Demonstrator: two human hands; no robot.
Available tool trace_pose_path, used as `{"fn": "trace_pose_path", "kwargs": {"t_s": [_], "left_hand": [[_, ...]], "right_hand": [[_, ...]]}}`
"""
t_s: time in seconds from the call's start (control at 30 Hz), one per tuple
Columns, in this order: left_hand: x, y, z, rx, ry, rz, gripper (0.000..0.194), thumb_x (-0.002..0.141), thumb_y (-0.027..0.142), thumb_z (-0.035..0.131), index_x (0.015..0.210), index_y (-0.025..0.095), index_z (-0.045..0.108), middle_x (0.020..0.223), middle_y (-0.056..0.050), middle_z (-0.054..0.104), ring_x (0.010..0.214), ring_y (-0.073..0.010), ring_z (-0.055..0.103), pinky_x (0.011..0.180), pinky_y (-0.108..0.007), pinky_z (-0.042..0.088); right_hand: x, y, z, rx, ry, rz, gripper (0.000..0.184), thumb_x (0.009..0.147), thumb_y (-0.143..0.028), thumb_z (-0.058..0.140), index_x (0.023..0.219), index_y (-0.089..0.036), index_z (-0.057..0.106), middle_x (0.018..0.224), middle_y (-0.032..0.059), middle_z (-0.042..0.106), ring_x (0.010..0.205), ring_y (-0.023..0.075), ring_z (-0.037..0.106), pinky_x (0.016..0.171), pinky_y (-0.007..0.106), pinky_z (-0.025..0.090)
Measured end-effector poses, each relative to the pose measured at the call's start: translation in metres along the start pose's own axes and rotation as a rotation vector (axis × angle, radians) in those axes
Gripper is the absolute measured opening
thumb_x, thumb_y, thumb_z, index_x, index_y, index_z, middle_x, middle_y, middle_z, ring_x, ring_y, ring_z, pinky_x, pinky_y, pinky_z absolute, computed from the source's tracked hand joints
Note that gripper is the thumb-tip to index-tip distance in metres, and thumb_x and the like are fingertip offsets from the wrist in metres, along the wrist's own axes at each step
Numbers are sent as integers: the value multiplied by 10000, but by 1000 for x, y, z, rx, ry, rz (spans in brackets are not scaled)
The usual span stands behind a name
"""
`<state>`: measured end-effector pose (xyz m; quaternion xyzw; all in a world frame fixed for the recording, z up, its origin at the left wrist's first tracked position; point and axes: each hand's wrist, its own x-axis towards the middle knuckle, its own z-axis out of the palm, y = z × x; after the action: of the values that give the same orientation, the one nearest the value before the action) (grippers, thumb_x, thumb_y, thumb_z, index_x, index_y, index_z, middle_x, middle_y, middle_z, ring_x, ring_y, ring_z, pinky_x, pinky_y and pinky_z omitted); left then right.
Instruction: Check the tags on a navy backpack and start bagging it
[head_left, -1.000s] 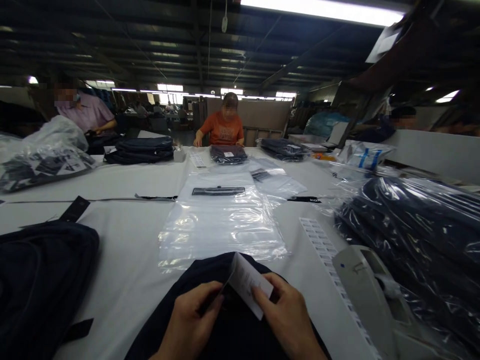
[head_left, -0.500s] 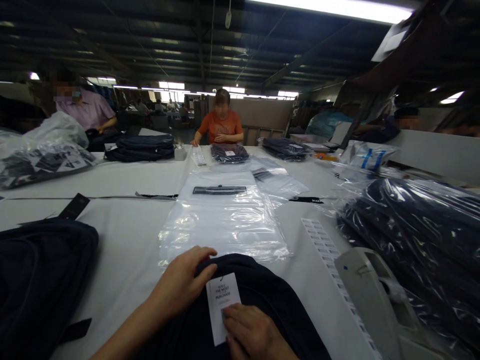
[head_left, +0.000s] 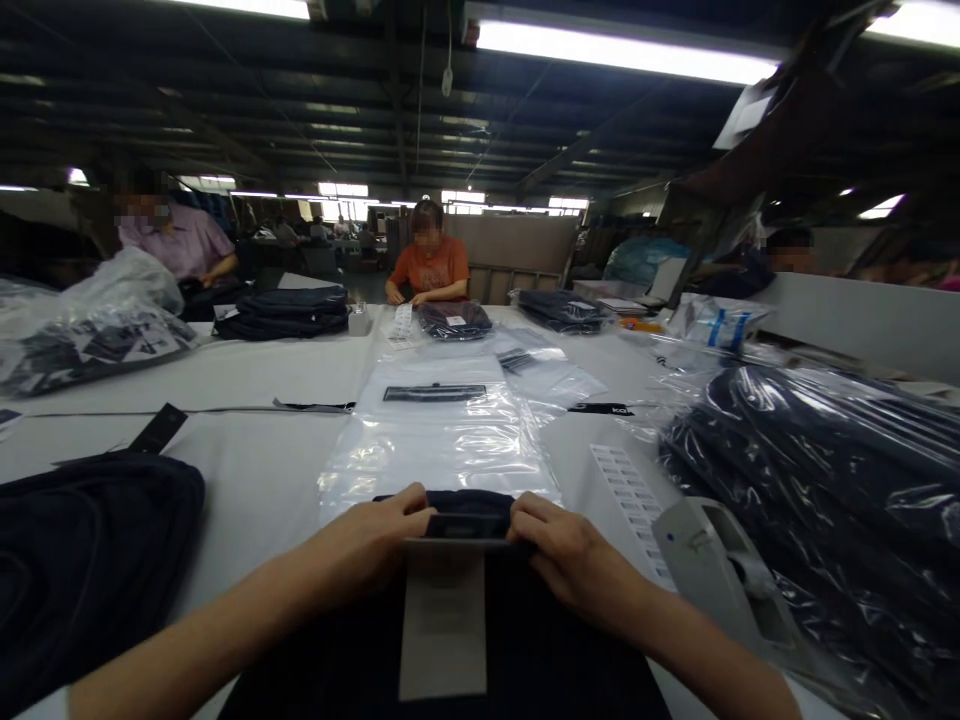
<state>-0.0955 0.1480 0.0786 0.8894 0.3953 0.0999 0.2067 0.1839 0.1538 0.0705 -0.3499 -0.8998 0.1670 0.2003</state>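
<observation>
A dark navy bag [head_left: 337, 650], which looks like a backpack, is tilted up in front of me at the table's near edge. My left hand [head_left: 382, 535] is closed on the left side of its top, with thumb and fingers pinching. On the right side of the top, my right hand [head_left: 559, 545] grips the same bag with curled fingers. Between them a pale paper hang tag [head_left: 442, 620] hangs down the bag's near face; its print is too shaded to read. Just beyond lies a stack of clear plastic bags [head_left: 427, 445] with a dark printed strip.
Another dark bag [head_left: 90, 560] with a black tag lies at left. To the right are a label sheet [head_left: 630, 505], a grey tape dispenser [head_left: 724, 560] and plastic-wrapped dark bags [head_left: 825, 480]. Across the table a person in orange [head_left: 431, 265] handles a wrapped bag.
My right hand has left the tag and taken hold of the bag's top right side. The left hand has closed on the other side. The bag's top is now raised and tilted.
</observation>
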Motion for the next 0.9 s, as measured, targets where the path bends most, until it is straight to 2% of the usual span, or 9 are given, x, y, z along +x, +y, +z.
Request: {"fn": "trace_pose_path", "kwargs": {"t_s": [0.13,0.23,0.3,0.37,0.43,0.6,0.7,0.8,0.9], "left_hand": [[-6,34,-42,-64,-34,78,215,839,182,438,954,270,598,1067,-6,610,817,-189,612,700,-255,427],[-4,40,-49,-271,-134,127,177,838,216,494,933,271,634,879,9,664,763,-198,619,683,-254,433],[0,33,-46,-413,-257,119,188,831,223,520,956,267,653,879,15,688,771,-203,629,679,-253,452],[3,22,-38,-539,-360,76,220,842,257,521,1007,266,665,974,13,700,882,-221,640,741,-265,477],[4,10,-25,-597,-372,18,270,865,313,500,1080,280,661,1087,19,687,1006,-237,625,836,-292,480],[3,-14,23,-461,-141,-147,329,893,382,443,1147,326,644,1186,26,660,1066,-255,613,889,-340,462],[9,-35,54,-436,-87,-252,309,867,391,466,1063,294,684,1123,18,688,1004,-254,630,845,-324,461],[17,-56,76,-453,-96,-327,320,839,433,485,931,218,704,947,4,720,872,-236,640,768,-297,461],[21,-68,87,-406,-26,-405,353,832,467,474,854,181,679,817,-14,695,785,-226,623,720,-301,451]], "right_hand": [[-6,-28,-37,-28,55,-121,292,763,4,384,866,-208,556,973,57,620,915,180,562,812,315,464],[-8,-32,-44,162,-85,88,188,763,-72,488,854,-217,566,806,-15,621,745,142,569,671,239,453],[-6,-29,-41,351,-234,248,74,767,-170,566,826,-212,576,709,-51,586,640,116,533,561,199,402],[-6,-23,-32,469,-292,345,61,786,-248,575,818,-200,595,707,-48,588,638,117,529,536,193,382],[-13,-16,-13,445,-247,398,106,803,-287,566,784,-192,608,717,-32,610,671,137,556,563,208,403],[-46,13,58,189,26,436,142,838,-319,529,785,-205,593,816,12,658,794,193,606,738,291,452],[-46,37,88,152,70,561,291,884,-384,447,701,-194,569,702,9,633,712,193,592,669,293,438],[-28,57,96,230,-54,664,453,896,-471,399,563,-189,517,524,-14,524,577,169,539,547,261,389],[-16,68,94,200,-60,670,452,877,-505,425,586,-181,549,577,2,539,632,183,554,603,279,409]]}}
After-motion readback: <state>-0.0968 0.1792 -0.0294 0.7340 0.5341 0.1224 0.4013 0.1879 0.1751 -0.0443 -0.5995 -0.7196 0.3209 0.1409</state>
